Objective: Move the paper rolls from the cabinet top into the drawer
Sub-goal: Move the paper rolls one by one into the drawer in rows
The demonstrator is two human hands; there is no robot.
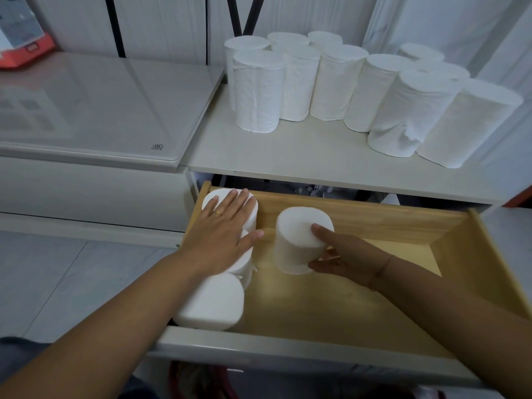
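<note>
Nearest the lens: two bare forearms reaching forward and down into an open drawer. Pale grey front panel of the drawer (259, 345) sits lowest in view, its light wooden interior beyond.

Left hand (221, 234): palm down, fingers spread flat, resting on top of white paper rolls standing along the drawer's left wall. A thin gold ring (218, 213) shows on one finger. Under this hand, the far white roll at the back-left corner (247, 214); a middle roll is mostly hidden beneath the palm. Closest to the drawer front, a third upright white roll (213, 303), touching the left wall side, partly covered by the forearm.

Right hand (339, 254): wrapped around the side of a single upright white paper roll (299, 243), thumb on its top rim, other fingers curled at its lower right side. This roll stands in the drawer just right of the left-hand row, apart from it by a narrow gap. A thin bracelet (380, 269) at the right wrist.

Right half of the wooden drawer floor (374, 306) bare.

On the white cabinet top (288, 151) above the drawer: a cluster of upright white paper rolls (331, 82), packed close, many touching, running from centre to the right edge.

Left: a glass-topped white surface (100, 110), with an orange-and-grey box (23, 38) at the far corner.
</note>
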